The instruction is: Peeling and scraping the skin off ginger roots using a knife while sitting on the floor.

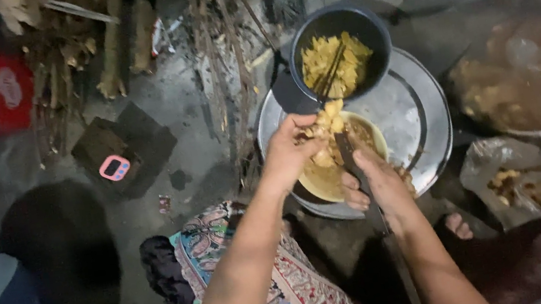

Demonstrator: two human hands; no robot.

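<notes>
Both bare forearms reach forward and converge, wrists close together. The left hand (288, 151) is raised, its fingers (302, 126) curled closed in a grasp. The right hand (379, 182) sits lower, palm down, fingers (356, 196) wrapped shut and knuckles bent.

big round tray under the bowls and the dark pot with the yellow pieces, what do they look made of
The round tray looks like metal, probably steel or aluminium: silvery grey with a dull sheen and a raised rim. The dark pot has a smooth, matte black-grey wall and a flat handle, which suggests coated metal, though plastic cannot be ruled out in this dim light.
</notes>
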